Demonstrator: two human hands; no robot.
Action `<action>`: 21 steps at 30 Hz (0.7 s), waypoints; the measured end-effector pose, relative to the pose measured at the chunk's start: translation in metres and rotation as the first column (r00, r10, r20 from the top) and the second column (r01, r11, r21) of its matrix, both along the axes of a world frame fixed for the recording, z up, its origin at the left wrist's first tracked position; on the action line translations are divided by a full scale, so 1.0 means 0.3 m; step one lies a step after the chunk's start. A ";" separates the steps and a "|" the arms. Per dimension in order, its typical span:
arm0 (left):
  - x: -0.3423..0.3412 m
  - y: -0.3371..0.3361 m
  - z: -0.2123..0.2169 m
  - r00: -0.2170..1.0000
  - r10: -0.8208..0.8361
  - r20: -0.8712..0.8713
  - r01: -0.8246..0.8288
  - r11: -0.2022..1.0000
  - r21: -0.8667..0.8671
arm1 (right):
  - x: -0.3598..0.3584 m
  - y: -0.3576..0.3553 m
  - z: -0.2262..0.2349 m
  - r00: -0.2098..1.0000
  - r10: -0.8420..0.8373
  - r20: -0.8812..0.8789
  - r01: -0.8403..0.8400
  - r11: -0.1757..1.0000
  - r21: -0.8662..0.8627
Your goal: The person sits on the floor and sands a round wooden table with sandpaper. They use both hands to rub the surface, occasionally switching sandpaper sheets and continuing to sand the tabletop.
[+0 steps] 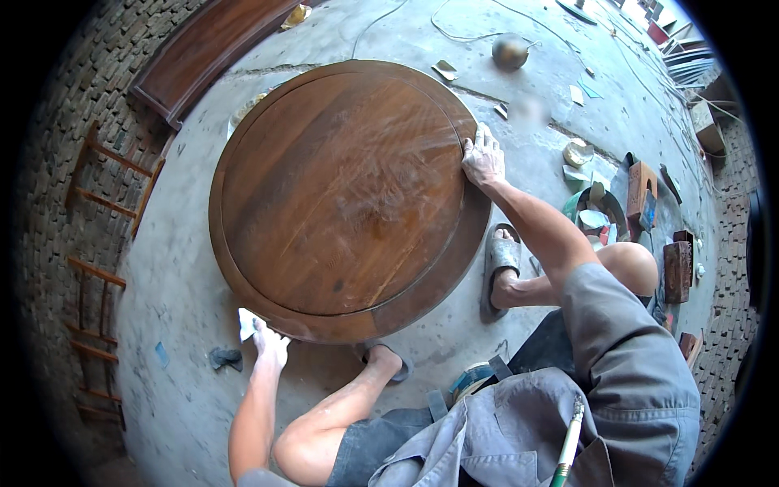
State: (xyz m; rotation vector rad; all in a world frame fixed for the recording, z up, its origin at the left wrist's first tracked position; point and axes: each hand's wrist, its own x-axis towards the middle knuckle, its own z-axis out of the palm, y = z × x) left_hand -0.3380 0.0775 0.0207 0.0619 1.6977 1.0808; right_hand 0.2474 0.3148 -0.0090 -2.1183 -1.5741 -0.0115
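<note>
A round, dark-brown wooden panel [341, 211], dusted pale, lies over the grey concrete floor [174, 276]; the left hand [271, 344] has fingers pinching a small white sheet [247, 324] by the near-left rim, while the right hand [484, 159] curls close-set fingers over the right rim

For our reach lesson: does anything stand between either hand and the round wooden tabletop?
Nothing visible does. The right hand touches the tabletop; the left hand, holding a white piece, is at its near edge.

The floor [174, 292] is bright, mostly toward its far right corner. The left brick wall [61, 211] bends. Two spots [531, 109] look blurry.
</note>
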 end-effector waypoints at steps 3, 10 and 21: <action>0.004 -0.014 -0.119 0.910 0.093 -0.405 -0.164 0.976 -0.144 | -0.118 -0.095 0.031 0.986 0.046 -0.158 -0.064 0.992 -0.110; 0.198 -0.074 -0.064 0.997 -0.009 -0.075 -0.004 0.984 -0.179 | -0.179 -0.450 -0.025 0.649 -0.321 -0.690 0.231 0.947 -0.223; 0.764 -0.290 0.316 0.841 -0.491 0.228 0.524 0.844 -0.118 | -0.486 -0.993 0.218 -0.027 -0.600 -0.799 -0.656 0.614 -0.438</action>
